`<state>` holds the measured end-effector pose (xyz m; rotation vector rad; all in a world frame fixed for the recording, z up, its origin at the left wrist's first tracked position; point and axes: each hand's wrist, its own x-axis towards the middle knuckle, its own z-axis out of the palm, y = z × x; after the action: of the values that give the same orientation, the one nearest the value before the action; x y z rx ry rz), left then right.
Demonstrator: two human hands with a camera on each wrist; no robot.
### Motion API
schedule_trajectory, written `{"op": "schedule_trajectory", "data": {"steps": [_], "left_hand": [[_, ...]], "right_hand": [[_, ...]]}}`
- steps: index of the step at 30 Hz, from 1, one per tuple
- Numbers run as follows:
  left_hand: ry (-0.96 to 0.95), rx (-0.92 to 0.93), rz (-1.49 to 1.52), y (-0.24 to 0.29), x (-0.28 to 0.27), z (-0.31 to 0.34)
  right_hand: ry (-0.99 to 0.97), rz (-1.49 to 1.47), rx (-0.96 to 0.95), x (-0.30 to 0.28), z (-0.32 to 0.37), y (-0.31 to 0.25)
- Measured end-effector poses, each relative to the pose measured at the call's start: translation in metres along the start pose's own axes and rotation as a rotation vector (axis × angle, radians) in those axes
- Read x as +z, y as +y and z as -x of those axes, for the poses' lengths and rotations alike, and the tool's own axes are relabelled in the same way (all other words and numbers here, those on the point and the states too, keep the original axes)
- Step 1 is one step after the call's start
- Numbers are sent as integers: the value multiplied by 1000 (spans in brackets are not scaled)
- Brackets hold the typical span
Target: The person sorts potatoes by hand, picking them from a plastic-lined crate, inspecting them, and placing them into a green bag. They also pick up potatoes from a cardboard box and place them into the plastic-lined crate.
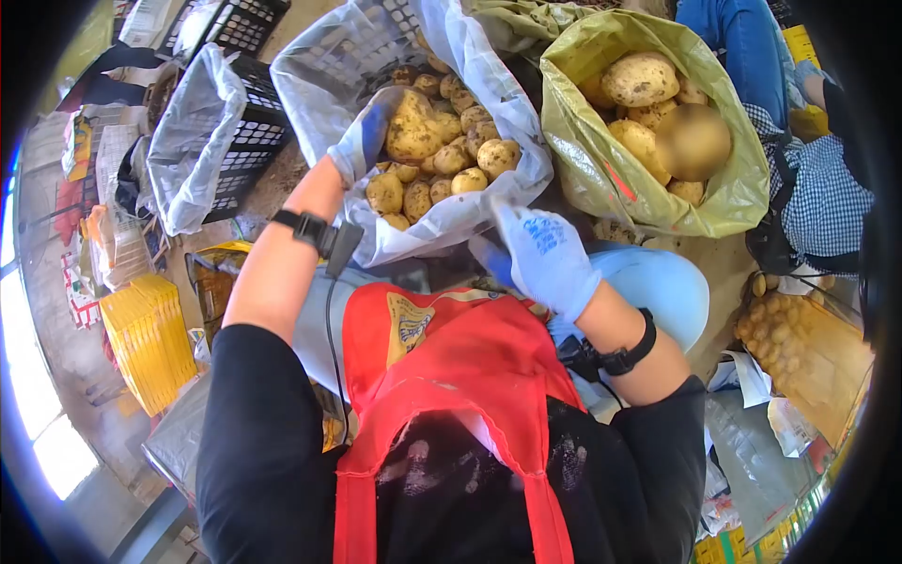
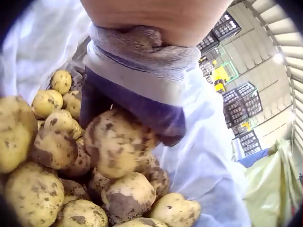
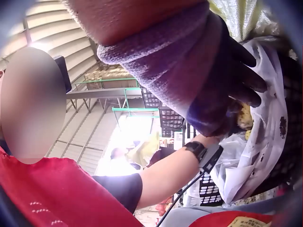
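My left hand (image 1: 365,141), in a white and blue glove, grips a large yellow potato (image 1: 413,130) over the lined crate. In the left wrist view the gloved fingers (image 2: 168,125) curl over this potato (image 2: 120,144), which has brown soil patches. Smaller potatoes (image 1: 418,199) lie heaped below it in the crate's white plastic liner (image 1: 324,85). My right hand (image 1: 547,258), gloved alike, is at the crate's near right corner with fingers extended and nothing held. In the right wrist view its dark fingertips (image 3: 255,97) overlap the white liner.
A green-yellow sack (image 1: 601,202) of large potatoes stands right of the crate. Another lined black crate (image 1: 254,113) is at the left. Yellow stacked packaging (image 1: 148,338) lies lower left, and a bag of potatoes (image 1: 775,329) at the right. Another person (image 1: 817,197) sits at the upper right.
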<state>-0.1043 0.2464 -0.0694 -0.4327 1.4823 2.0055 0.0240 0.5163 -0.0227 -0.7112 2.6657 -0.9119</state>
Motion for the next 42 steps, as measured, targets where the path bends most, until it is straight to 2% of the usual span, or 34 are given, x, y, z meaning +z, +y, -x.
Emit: {"op": "schedule_trajectory", "data": {"steps": [1, 3, 6, 7, 9, 10, 11, 13, 14, 15, 17, 20, 21, 23, 25, 26, 28, 29, 31, 33, 36, 37, 40, 41, 42], "left_hand": [[-12, 174, -54, -6, 9, 20], [-50, 523, -155, -22, 27, 51], [66, 580, 91, -58, 75, 92], [101, 531, 183, -66, 94, 111], [172, 681, -34, -92, 101, 120], [251, 588, -19, -100, 101, 125], [220, 594, -94, -101, 108, 135], [163, 610, -247, -94, 125, 159], [186, 551, -349, -91, 126, 166], [206, 490, -452, -85, 125, 170], [242, 590, -691, -84, 125, 173], [215, 747, -517, -94, 126, 171], [209, 778, -428, -95, 127, 173], [260, 827, -371, -93, 124, 163], [287, 859, -340, -96, 120, 153], [289, 872, -338, -97, 120, 151], [248, 604, 35, -86, 133, 156], [286, 475, 79, -88, 135, 151], [255, 389, 38, -89, 134, 152], [225, 303, -2, -87, 135, 156], [83, 501, 412, -91, 147, 152], [29, 510, 451, -89, 147, 154], [59, 542, 258, -93, 154, 157], [31, 474, 154, -92, 152, 159], [4, 405, 50, -88, 145, 163]], "right_hand": [[60, -69, 25, 3, 1, -2], [88, -496, 91, 4, -3, -11], [173, -1106, 244, 16, -12, -26], [205, -1304, 297, 19, -13, -26], [248, -782, 105, 14, 0, -14], [258, -522, 11, 13, 6, -8], [349, -367, -173, 17, 9, -2], [404, -312, -270, 15, 12, -1], [429, -289, -315, 14, 15, -1], [371, -285, -292, 12, 20, 1], [265, -275, -237, 8, 27, 6], [280, -707, 87, 7, 24, 9], [200, -805, 98, 8, 21, 18], [38, -1274, 155, 25, 11, 22], [-158, -1476, 218, 18, 21, 24], [-113, -1393, 190, 6, 24, 16], [-24, -1230, 138, -6, 29, 7], [50, -1156, 105, -8, 30, 2], [117, -1006, 52, -12, 37, 0], [166, -1217, 91, -14, 37, 0], [234, -1046, 46, -18, 33, 12], [233, -964, 44, -18, 34, 11], [230, -716, 35, -20, 40, -2], [258, -562, 27, -18, 39, 4], [309, -575, 9, -16, 40, 7]]}}
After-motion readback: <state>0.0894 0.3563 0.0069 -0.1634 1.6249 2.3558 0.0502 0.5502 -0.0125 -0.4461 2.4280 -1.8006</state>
